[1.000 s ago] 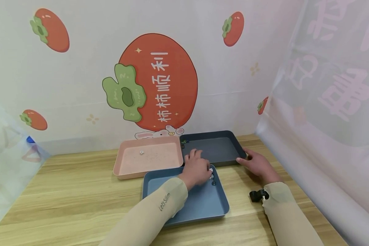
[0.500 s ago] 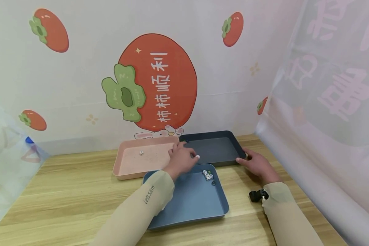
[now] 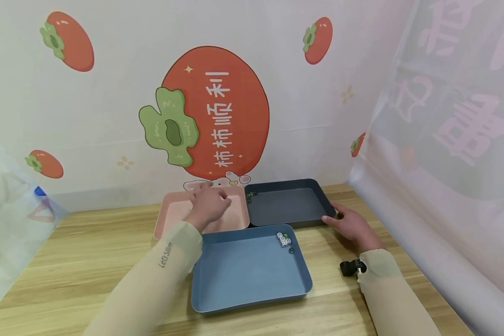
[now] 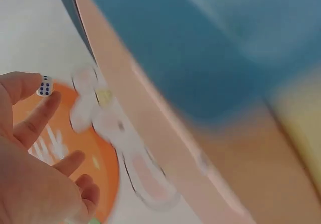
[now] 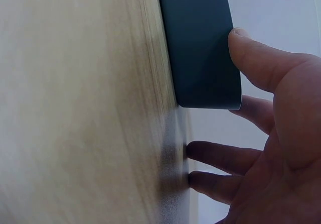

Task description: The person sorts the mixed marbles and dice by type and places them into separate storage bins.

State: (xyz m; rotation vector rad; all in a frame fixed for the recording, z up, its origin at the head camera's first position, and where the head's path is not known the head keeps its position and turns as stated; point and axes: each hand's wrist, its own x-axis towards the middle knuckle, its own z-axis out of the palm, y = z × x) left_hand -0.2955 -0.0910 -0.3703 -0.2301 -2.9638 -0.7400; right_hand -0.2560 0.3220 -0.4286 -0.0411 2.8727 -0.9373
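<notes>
My left hand (image 3: 209, 206) is over the pink tray (image 3: 160, 219). Between its thumb and index finger it pinches a white die (image 4: 44, 87) with dark blue pips, and the other fingers are spread. My right hand (image 3: 354, 225) holds the near right corner of the dark grey tray (image 3: 290, 205). In the right wrist view its thumb lies on the tray rim, the index finger goes behind the corner, and two fingertips touch the tabletop. The blue tray (image 3: 248, 275) stands in front, with several white dice (image 3: 283, 240) in its far right corner.
Beside the dice lies a dark glassy marble (image 3: 291, 250), with a green one partly behind them. Several small green and dark pieces sit at the left end of the grey tray. A black strap device (image 3: 353, 267) is at the right wrist. Printed cloth hangs behind the wooden table (image 3: 88, 261).
My left hand has lifted a die from the blue tray and carried it left over the pink tray. Its arm now covers the die seen there earlier. The right hand stays in place.
</notes>
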